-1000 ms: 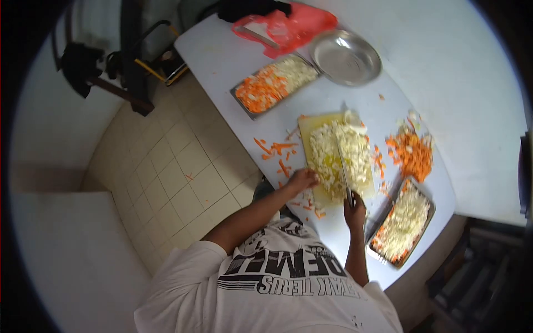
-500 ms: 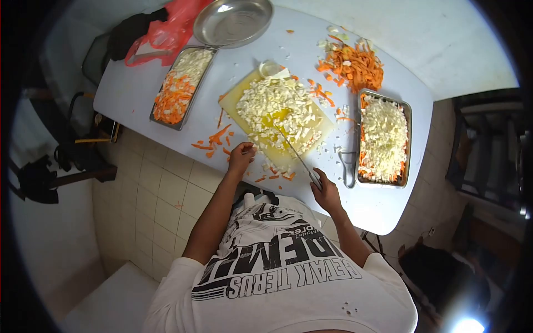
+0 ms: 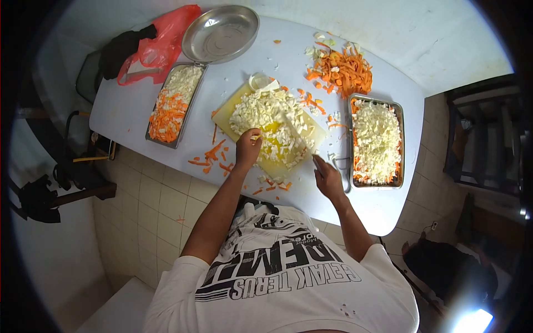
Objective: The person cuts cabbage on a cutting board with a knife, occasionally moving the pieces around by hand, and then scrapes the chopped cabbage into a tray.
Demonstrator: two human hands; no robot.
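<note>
A yellow cutting board (image 3: pixel 223 116) bears a heap of chopped white vegetable (image 3: pixel 261 109). My right hand (image 3: pixel 327 176) grips the handle of a knife (image 3: pixel 302 136), whose blurred blade reaches up over the right part of the heap. At the board's left edge, beside the heap, my left hand (image 3: pixel 248 147) has its fingers curled together; whether anything is between them is too small to tell. Orange carrot strips (image 3: pixel 210 157) lie on the table left of the board.
A metal tray (image 3: pixel 401 141) of chopped vegetables stands on the right, a second tray (image 3: pixel 182 129) on the left. Carrot peelings (image 3: pixel 347 72) are piled at the back right. A round metal pan (image 3: pixel 220 34) and red plastic bag (image 3: pixel 166 36) are at the back left.
My left hand has moved up and onto the board's left edge, beside the heap. The knife in my right hand has swung upward and to the right. The view has shifted slightly.
</note>
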